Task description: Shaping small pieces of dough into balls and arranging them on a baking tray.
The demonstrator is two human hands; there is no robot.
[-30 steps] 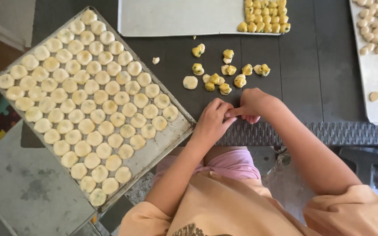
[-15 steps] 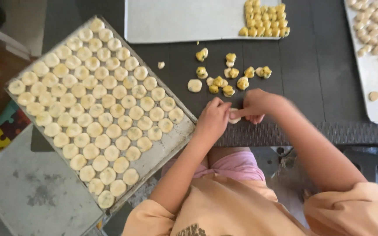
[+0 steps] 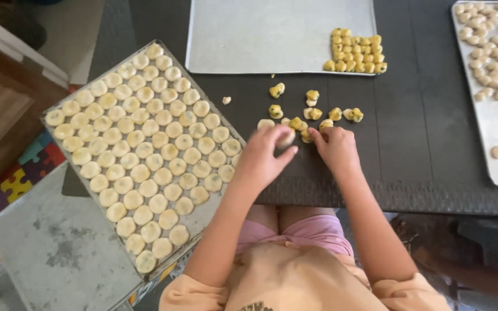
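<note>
Left of frame: a tilted tray [image 3: 206, 210] filled with pale dough rounds overhangs the dark table [image 3: 422, 138] at its lower corner. Centre: the left hand [image 3: 263, 158] grasps a pale dough round [image 3: 286, 138] between curled fingers. Just beside it, the right hand [image 3: 335, 147] rests on the table, fingers loosely bent, fingertips touching a yellow dough piece [image 3: 306, 136]. Above, scattered pieces and a mostly bare tray [image 3: 260, 34]. Right edge: another tray [image 3: 491, 132]; open tabletop lies between.
</note>
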